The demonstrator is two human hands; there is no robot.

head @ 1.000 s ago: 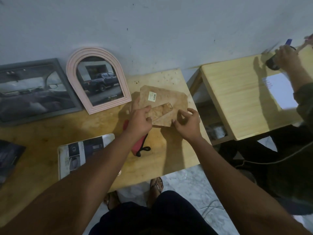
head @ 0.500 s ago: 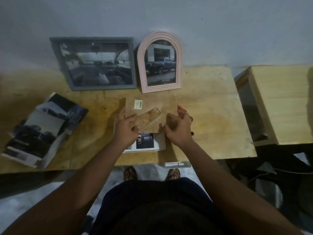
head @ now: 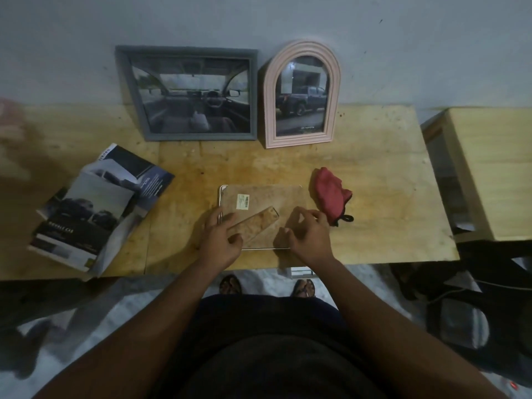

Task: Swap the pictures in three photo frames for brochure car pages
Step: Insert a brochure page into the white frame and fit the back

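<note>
Half a second ago a printed page showed under the tilted backing; now the face-down frame (head: 267,197) lies flat on the table (head: 374,197) and the page is covered, so the third swap looks near closing. The left hand (head: 221,240) lays straight, slightly spread fingers on the frame's left edge. The right hand (head: 308,237) curls at its near right corner; whether it pinches a tab I cannot tell. Between the fingers are mottled brown fibreboard, a slanted stand leg (head: 256,226) and a pale sticker (head: 243,202).

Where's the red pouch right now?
In the head view, the red pouch lies on the wooden table, just right of the face-down frame and beyond the right hand.
</note>
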